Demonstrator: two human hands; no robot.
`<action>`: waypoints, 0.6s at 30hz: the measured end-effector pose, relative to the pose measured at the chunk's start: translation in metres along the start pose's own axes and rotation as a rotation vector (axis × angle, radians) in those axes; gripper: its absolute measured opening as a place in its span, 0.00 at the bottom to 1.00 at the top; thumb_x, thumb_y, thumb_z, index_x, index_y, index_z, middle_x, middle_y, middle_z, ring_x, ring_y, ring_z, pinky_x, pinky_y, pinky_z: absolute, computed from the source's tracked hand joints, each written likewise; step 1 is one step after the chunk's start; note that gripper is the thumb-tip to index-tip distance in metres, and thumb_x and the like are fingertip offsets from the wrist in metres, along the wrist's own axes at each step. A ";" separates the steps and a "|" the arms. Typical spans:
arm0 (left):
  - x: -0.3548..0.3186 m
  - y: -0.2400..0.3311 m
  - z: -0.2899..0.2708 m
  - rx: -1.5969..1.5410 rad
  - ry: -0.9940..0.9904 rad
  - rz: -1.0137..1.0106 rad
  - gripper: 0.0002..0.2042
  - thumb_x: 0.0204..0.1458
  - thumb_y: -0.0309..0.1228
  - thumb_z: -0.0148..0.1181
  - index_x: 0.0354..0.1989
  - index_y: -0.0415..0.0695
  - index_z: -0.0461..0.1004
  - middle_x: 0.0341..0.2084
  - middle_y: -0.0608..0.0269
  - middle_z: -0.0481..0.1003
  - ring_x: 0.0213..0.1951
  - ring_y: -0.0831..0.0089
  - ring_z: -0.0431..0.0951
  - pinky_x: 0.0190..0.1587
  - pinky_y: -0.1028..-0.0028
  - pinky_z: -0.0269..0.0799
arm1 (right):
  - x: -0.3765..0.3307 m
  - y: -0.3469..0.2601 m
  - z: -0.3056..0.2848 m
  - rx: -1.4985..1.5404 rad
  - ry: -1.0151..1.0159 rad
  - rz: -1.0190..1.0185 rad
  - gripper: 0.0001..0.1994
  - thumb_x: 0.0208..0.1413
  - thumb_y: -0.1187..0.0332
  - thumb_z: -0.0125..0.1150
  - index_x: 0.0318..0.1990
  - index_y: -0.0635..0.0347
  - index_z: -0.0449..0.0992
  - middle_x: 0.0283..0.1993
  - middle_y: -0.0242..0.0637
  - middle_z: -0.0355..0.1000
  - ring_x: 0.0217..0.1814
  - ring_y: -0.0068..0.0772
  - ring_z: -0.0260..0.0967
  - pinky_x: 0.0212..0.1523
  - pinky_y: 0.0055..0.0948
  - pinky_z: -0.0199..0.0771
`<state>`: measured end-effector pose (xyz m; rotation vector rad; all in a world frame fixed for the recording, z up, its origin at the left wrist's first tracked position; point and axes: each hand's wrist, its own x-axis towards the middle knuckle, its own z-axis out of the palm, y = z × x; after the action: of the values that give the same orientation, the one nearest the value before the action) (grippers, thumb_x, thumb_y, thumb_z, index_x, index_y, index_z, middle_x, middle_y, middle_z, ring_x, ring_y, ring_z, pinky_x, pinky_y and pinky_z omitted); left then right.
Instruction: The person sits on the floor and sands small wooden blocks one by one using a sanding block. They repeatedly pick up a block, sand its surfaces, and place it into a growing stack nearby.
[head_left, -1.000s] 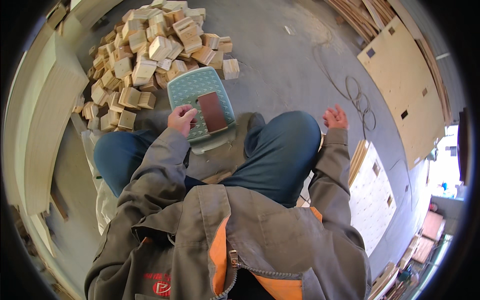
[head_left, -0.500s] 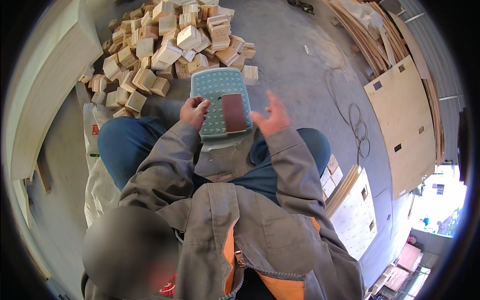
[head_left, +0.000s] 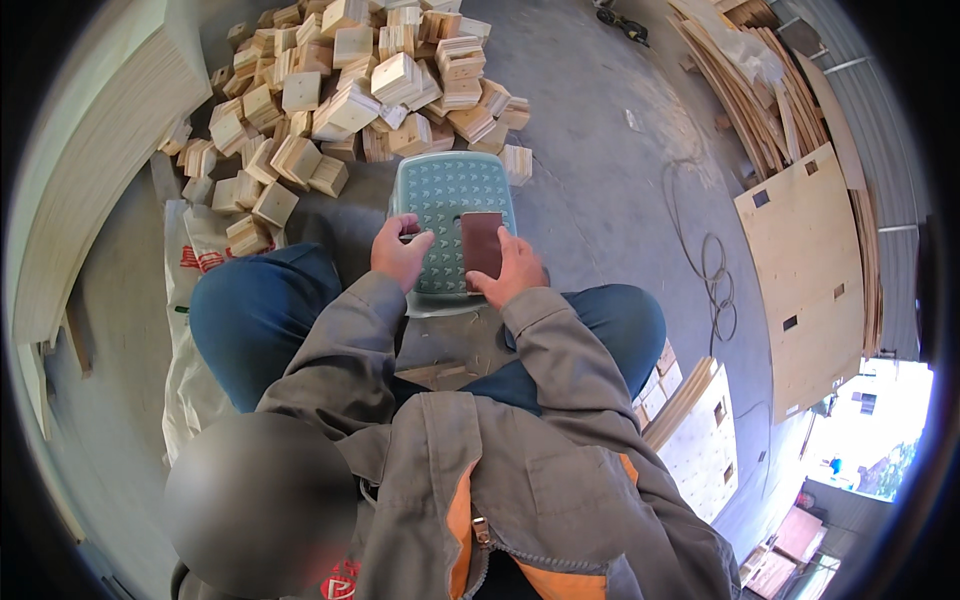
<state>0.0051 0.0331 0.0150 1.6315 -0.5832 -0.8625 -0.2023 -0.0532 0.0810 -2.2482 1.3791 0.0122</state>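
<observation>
A teal plastic step stool (head_left: 430, 190) with a raised pattern on its top stands between my knees. Upright over its right side is a flat, reddish-brown rectangular block (head_left: 482, 245), which looks like a sanding block. My right hand (head_left: 515, 268) grips its lower right edge, thumb on the near face and fingers along the side. Over the stool's left edge my left hand (head_left: 400, 252) is curled, thumb and forefinger close together with a dark gap between them. Anything small in those fingers is too small to make out.
Beyond the stool lies a large heap of wooden blocks (head_left: 355, 105). Stacked boards (head_left: 110, 170) rise at the left, above a white sack (head_left: 190, 350). Plywood sheets (head_left: 805, 270) with square holes lean at the right, near a looped cable (head_left: 715, 270). More boards (head_left: 700, 430) stand by my right knee.
My right hand, open and apart from the brown block before, has come in and gripped it. The block is raised off its place on the stool. My left hand has loosened slightly and lowered.
</observation>
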 end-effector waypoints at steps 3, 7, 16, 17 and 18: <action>0.001 0.000 0.002 0.051 0.016 0.030 0.25 0.56 0.31 0.72 0.61 0.34 0.74 0.50 0.51 0.80 0.49 0.64 0.82 0.53 0.66 0.79 | 0.003 -0.003 0.002 -0.003 -0.026 0.031 0.52 0.50 0.47 0.79 0.79 0.52 0.57 0.74 0.50 0.62 0.73 0.57 0.63 0.70 0.48 0.69; 0.002 -0.001 0.007 0.004 0.015 -0.001 0.26 0.56 0.30 0.71 0.62 0.35 0.73 0.52 0.51 0.79 0.48 0.64 0.82 0.52 0.66 0.80 | 0.009 0.000 0.010 0.019 -0.028 0.043 0.51 0.51 0.48 0.79 0.79 0.51 0.57 0.74 0.51 0.62 0.74 0.59 0.63 0.71 0.49 0.70; 0.016 -0.022 0.000 0.317 0.319 0.004 0.42 0.50 0.39 0.79 0.71 0.38 0.65 0.62 0.47 0.70 0.61 0.58 0.73 0.63 0.61 0.71 | 0.016 -0.017 0.017 0.000 -0.039 0.131 0.51 0.50 0.53 0.79 0.79 0.48 0.55 0.74 0.51 0.60 0.74 0.60 0.62 0.69 0.52 0.70; 0.019 -0.028 0.000 0.299 0.353 -0.037 0.43 0.50 0.40 0.79 0.72 0.37 0.63 0.62 0.47 0.70 0.61 0.58 0.74 0.63 0.62 0.71 | 0.017 -0.019 0.016 -0.008 -0.052 0.135 0.51 0.50 0.54 0.78 0.80 0.49 0.54 0.74 0.53 0.61 0.74 0.61 0.62 0.70 0.51 0.70; 0.023 -0.034 -0.002 0.234 0.322 -0.117 0.44 0.51 0.41 0.79 0.73 0.36 0.62 0.61 0.47 0.71 0.60 0.59 0.74 0.62 0.62 0.72 | 0.018 -0.021 0.014 -0.017 -0.065 0.140 0.52 0.50 0.56 0.77 0.80 0.51 0.53 0.74 0.54 0.61 0.73 0.63 0.62 0.70 0.51 0.70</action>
<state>0.0181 0.0248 -0.0233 1.9854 -0.3749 -0.6121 -0.1723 -0.0551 0.0728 -2.1404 1.5037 0.1440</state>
